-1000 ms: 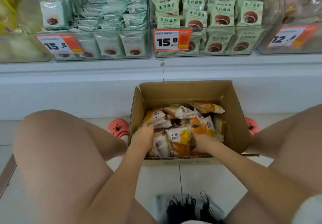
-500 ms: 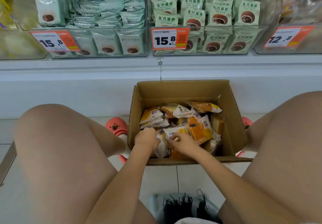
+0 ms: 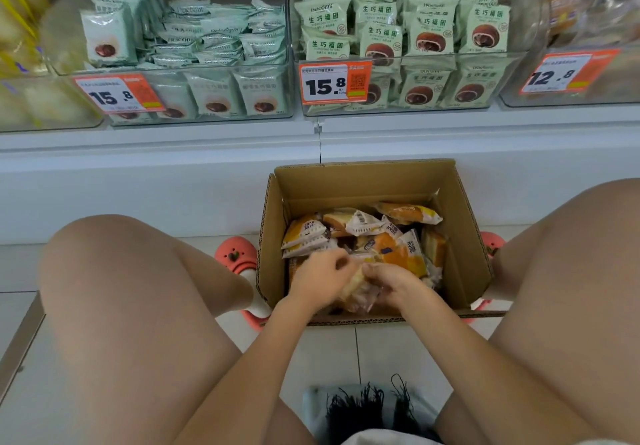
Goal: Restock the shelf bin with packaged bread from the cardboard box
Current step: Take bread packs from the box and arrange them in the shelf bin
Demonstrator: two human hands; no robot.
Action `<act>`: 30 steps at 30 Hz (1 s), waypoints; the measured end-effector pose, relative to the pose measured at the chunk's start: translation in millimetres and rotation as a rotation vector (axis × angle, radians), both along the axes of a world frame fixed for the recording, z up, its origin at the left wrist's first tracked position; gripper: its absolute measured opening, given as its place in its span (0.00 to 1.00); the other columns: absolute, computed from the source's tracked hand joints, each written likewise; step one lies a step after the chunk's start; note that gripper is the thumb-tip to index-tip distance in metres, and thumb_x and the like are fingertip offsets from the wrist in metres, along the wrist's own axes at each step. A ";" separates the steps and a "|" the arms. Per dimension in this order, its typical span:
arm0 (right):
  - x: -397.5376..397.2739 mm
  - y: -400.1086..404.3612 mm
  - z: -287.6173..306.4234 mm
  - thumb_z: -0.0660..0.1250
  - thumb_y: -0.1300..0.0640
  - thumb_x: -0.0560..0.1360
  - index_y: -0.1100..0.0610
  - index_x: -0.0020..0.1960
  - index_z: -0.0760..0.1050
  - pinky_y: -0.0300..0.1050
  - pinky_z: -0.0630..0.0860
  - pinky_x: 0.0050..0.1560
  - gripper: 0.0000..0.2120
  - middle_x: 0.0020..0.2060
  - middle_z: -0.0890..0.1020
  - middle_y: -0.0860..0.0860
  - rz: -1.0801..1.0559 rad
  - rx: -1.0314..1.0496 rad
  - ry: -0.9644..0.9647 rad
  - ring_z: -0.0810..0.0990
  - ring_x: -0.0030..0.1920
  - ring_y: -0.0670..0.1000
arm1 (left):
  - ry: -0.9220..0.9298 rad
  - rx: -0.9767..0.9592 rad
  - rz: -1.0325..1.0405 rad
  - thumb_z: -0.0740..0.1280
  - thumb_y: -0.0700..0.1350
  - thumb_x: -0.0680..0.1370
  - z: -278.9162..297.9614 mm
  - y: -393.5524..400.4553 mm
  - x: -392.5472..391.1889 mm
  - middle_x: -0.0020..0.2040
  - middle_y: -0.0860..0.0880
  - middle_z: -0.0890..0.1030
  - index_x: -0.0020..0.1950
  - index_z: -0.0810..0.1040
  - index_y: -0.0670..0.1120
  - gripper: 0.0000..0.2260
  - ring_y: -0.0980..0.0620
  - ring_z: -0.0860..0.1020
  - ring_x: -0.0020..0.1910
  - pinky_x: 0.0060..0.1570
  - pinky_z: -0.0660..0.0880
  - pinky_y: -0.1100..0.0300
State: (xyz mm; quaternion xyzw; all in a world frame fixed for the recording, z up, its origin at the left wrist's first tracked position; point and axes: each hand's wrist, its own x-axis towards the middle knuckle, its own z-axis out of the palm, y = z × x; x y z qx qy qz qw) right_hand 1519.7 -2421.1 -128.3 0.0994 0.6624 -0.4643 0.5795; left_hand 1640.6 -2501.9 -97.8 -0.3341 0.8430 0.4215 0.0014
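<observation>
An open cardboard box (image 3: 273, 236) stands on the floor between my knees, holding several orange-and-white packaged breads (image 3: 398, 250). Both hands are inside it near the front wall. My left hand (image 3: 318, 280) and my right hand (image 3: 394, 283) have their fingers curled round one clear-wrapped bread packet (image 3: 356, 288) held between them. Above, on the white shelf, clear bins (image 3: 398, 105) hold mint-green bread packs (image 3: 426, 32).
The left bin (image 3: 207, 118) holds paler green packs lying flat and upright. Orange price tags (image 3: 334, 82) hang on the bin fronts. My bare knees flank the box, coral slippers (image 3: 237, 257) sit beside it, and a grey stool with a black fringe (image 3: 363, 406) is below.
My hands have come together at the box's front middle and gathered a packet between them; earlier they were apart, each on separate packets. The view has tilted slightly.
</observation>
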 end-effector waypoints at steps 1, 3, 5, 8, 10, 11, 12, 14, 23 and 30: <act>-3.6 1.8 2.9 0.60 0.64 0.79 0.59 0.52 0.76 0.56 0.78 0.52 0.07 0.54 0.79 0.59 -0.028 -0.050 -0.022 0.79 0.55 0.59 | -0.009 -0.034 0.121 0.60 0.53 0.80 -1.1 -6.0 1.7 0.40 0.49 0.80 0.44 0.76 0.47 0.12 0.51 0.77 0.36 0.37 0.74 0.55; -11.1 4.9 8.8 0.60 0.65 0.79 0.58 0.55 0.77 0.56 0.78 0.52 0.09 0.56 0.79 0.59 -0.024 -0.153 -0.046 0.78 0.58 0.59 | -0.034 -0.074 0.336 0.61 0.52 0.80 -7.9 -19.5 6.2 0.46 0.48 0.79 0.47 0.74 0.48 0.08 0.51 0.78 0.43 0.44 0.77 0.53; -19.2 6.8 17.1 0.59 0.65 0.79 0.57 0.58 0.77 0.54 0.79 0.51 0.12 0.55 0.80 0.57 -0.006 -0.254 -0.056 0.78 0.58 0.58 | -0.038 0.083 0.497 0.64 0.52 0.78 -10.4 -29.5 8.8 0.55 0.46 0.76 0.53 0.71 0.47 0.10 0.48 0.76 0.52 0.53 0.75 0.51; -30.2 8.6 28.5 0.60 0.66 0.77 0.57 0.59 0.77 0.51 0.82 0.45 0.13 0.53 0.82 0.57 -0.013 -0.428 -0.114 0.80 0.54 0.57 | 0.124 0.757 0.604 0.63 0.54 0.79 -1.6 -27.0 6.9 0.54 0.47 0.79 0.59 0.73 0.44 0.16 0.49 0.78 0.52 0.48 0.76 0.57; -36.0 11.3 32.1 0.64 0.64 0.74 0.58 0.61 0.75 0.52 0.82 0.46 0.16 0.54 0.81 0.58 -0.011 -0.492 -0.136 0.80 0.54 0.57 | 0.214 1.011 0.569 0.64 0.53 0.79 4.5 -24.7 5.6 0.52 0.46 0.83 0.59 0.76 0.46 0.14 0.48 0.81 0.50 0.45 0.79 0.55; -38.1 13.1 32.9 0.66 0.62 0.72 0.58 0.63 0.74 0.53 0.82 0.47 0.19 0.56 0.81 0.58 -0.007 -0.510 -0.132 0.80 0.55 0.57 | 0.246 1.052 0.537 0.65 0.50 0.78 7.9 -24.1 5.2 0.51 0.45 0.84 0.58 0.76 0.46 0.11 0.48 0.82 0.48 0.45 0.81 0.55; -39.7 14.6 32.9 0.69 0.60 0.70 0.58 0.64 0.74 0.53 0.82 0.47 0.22 0.57 0.80 0.58 0.001 -0.525 -0.124 0.80 0.56 0.58 | 0.273 1.055 0.502 0.67 0.47 0.78 8.6 -24.6 4.7 0.50 0.45 0.84 0.57 0.77 0.46 0.10 0.49 0.83 0.47 0.45 0.81 0.56; -39.9 16.5 34.6 0.69 0.58 0.71 0.57 0.65 0.73 0.51 0.82 0.45 0.22 0.55 0.81 0.56 0.012 -0.539 -0.089 0.82 0.53 0.56 | 0.301 1.047 0.456 0.68 0.44 0.77 11.8 -24.9 3.7 0.48 0.45 0.85 0.56 0.77 0.45 0.09 0.50 0.84 0.45 0.45 0.82 0.57; -49.2 22.4 25.7 0.58 0.41 0.78 0.56 0.70 0.66 0.66 0.71 0.57 0.27 0.64 0.74 0.60 -0.230 -0.298 -0.130 0.75 0.59 0.62 | 0.422 0.832 0.462 0.71 0.39 0.73 9.9 -25.7 1.6 0.54 0.45 0.83 0.60 0.77 0.44 0.16 0.48 0.82 0.52 0.47 0.80 0.58; -43.4 27.1 22.8 0.59 0.38 0.76 0.57 0.72 0.62 0.76 0.59 0.62 0.32 0.70 0.64 0.67 -0.258 -0.265 -0.383 0.61 0.69 0.72 | 0.414 0.744 0.187 0.73 0.30 0.67 14.9 -16.3 -4.1 0.51 0.44 0.84 0.55 0.82 0.44 0.18 0.46 0.81 0.52 0.53 0.78 0.52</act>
